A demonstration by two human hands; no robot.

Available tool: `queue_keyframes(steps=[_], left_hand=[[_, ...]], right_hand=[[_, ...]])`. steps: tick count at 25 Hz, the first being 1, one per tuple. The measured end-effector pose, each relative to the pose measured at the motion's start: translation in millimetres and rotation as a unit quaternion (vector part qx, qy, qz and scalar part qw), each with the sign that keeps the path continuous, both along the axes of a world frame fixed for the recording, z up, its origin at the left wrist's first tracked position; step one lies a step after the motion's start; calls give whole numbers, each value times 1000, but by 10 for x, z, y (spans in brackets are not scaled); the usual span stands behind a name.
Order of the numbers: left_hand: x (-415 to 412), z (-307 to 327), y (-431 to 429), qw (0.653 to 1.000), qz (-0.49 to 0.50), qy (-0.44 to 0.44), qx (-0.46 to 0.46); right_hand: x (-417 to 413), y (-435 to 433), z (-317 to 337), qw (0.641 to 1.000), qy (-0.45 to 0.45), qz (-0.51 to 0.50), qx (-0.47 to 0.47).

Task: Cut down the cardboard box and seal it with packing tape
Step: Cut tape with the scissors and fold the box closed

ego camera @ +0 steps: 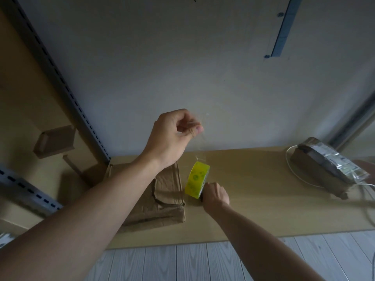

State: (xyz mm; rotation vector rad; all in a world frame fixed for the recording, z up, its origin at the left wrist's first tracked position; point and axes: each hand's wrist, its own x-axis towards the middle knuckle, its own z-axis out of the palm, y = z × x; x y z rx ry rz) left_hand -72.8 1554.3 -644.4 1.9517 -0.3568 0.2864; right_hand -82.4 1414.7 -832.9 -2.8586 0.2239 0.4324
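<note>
The right hand (216, 196) grips the tape roll (196, 180), bracing it on the table (263, 199). The left hand (170, 136) pinches the tape end (199, 128) high to draw a strip. The box (162, 201) lies just beside the tape roll.

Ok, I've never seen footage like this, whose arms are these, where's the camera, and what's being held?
No machine here: these are a person's two bare arms, filmed by one camera worn on the head, looking forward and down. The left hand is raised and pinches the end of a clear strip pulled from a yellow roll. The right hand grips that roll, on edge, low at the table. Left of it lies a crumpled cardboard box. Far right sits a wrapped parcel with a white cable beside it.
</note>
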Motion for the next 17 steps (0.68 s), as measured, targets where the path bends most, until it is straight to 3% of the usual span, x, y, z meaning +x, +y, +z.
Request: queue_keyframes(steps=[5,7,9,12,15,17], left_hand=[[-31,-58,-18,1000,-7,9,26],[-56,-81,-52,999,-12,6,46],[-71,-112,-73,998,-21,8,59],[-90,-150,-88,997,-36,8,67],[-125,-195,-141,998,-26,12,57],[-142,-226,-188,999,-5,29,35]], right_hand=[[155,-482,334,1000,-2,-10,16],[261,-738,555,997,14,-46,63],[282,-914,727,980,13,-98,175],[168,-934,989,916,-38,-124,380],[8,-801,1337,805,-88,-94,579],[-59,-721,1546,749,-98,-62,653]])
